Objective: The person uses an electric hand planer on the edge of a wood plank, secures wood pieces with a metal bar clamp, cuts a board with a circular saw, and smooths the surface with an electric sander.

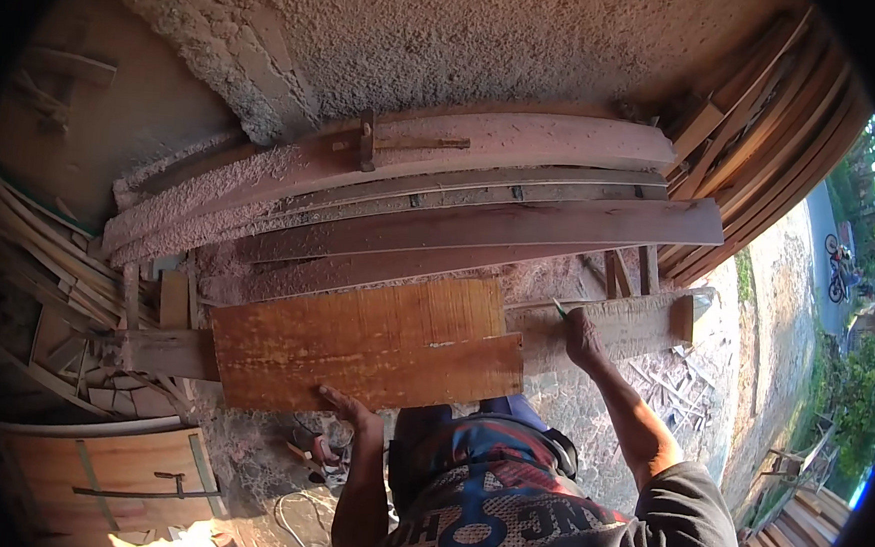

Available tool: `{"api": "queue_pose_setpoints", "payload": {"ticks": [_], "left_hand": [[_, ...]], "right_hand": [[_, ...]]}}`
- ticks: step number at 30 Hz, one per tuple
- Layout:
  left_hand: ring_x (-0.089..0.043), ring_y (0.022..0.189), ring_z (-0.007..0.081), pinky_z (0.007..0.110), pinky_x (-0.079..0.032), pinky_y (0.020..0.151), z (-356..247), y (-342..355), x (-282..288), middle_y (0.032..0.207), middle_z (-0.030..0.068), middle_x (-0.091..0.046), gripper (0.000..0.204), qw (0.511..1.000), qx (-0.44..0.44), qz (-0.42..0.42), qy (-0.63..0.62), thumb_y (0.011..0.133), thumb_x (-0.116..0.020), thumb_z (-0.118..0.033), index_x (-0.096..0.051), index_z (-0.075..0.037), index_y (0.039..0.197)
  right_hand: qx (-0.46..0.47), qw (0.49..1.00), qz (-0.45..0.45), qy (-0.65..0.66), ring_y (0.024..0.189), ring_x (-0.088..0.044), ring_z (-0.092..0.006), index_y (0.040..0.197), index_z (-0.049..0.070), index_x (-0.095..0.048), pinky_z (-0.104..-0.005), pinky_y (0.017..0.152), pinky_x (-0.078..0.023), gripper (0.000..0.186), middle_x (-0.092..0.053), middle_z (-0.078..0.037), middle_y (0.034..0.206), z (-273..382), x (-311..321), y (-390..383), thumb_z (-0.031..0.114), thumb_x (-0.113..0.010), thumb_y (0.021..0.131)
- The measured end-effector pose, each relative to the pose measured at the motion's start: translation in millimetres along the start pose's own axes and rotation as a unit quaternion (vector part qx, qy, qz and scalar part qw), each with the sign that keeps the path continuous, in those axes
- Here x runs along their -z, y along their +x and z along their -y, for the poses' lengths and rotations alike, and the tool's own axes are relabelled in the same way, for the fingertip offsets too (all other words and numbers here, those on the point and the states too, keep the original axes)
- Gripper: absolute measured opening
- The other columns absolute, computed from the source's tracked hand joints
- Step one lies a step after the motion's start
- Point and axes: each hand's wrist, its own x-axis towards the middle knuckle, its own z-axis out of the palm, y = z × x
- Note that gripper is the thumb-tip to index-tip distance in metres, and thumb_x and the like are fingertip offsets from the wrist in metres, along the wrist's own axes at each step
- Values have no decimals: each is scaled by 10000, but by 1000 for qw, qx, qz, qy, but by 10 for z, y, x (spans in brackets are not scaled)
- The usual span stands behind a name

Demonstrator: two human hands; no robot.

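Note:
An orange-brown wooden board [353, 344], stepped at its right end and possibly two pieces, lies across a long, pale, worn plank [645, 326] in front of me. My left hand [349, 409] grips the board's near edge, its fingertips at that edge. My right hand [584, 338] is closed around a slim green pencil-like item [561, 308], raised over the plank just right of the board. Behind the board, long pinkish timbers [481, 216] lie side by side, dusted with shavings, and a hammer-like tool [369, 139] rests on the back one.
Stacked curved planks [766, 143] stand at right; offcuts [48, 260] pile at left. A cabinet-like wooden panel [120, 465] is at lower left. A power tool [322, 447], cords and scraps lie on the floor. Outside at right are a path, greenery and a bicycle [839, 268].

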Motion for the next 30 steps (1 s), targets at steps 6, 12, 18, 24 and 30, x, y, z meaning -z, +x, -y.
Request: {"api": "queue_pose_setpoints", "payload": {"ticks": [6,12,18,24,30], "left_hand": [[-195,1515,285,435,-179,1242,565,-494,-305,1658,123,-165,632,988,-41,-47,139,1084,-300,-446,-239,-44,1568],[-205,1516,241,424,-137,1246,827,-1341,-847,1641,100,-242,613,990,-119,35,73,1090,-267,-416,-257,-16,1555],[-339,1458,285,386,-267,1184,526,-1509,-777,1575,197,-356,728,983,-159,-6,92,1018,-500,-508,-367,21,1500],[-343,1455,289,372,-271,1182,335,-1590,-704,1579,192,-352,771,987,-146,38,47,1006,-508,-537,-348,25,1509],[-213,1513,283,388,-134,1237,630,-1648,-1196,1647,153,-203,792,988,-94,93,79,1032,-387,-570,-245,5,1558]], "right_hand": [[-120,990,-7,69,824,-587,-361,1202,32,-500,-460,738,-469,214,-603,-196,941,-531,335,20,94,-504,997],[68,994,-84,5,891,-543,-291,1212,-15,-534,-416,837,-459,225,-583,-167,990,-1663,739,-412,86,-502,1013],[33,997,-36,60,951,-502,-268,1109,-34,-549,-404,887,-441,202,-538,-136,1006,-2328,705,-352,85,-550,946],[58,990,-60,116,917,-441,-223,1091,-2,-517,-398,835,-438,215,-500,-104,999,-2694,471,-304,114,-551,913],[-64,971,-47,226,829,-419,-87,1162,83,-464,-232,633,-402,252,-433,17,968,-3644,1065,-299,33,-565,936]]}}
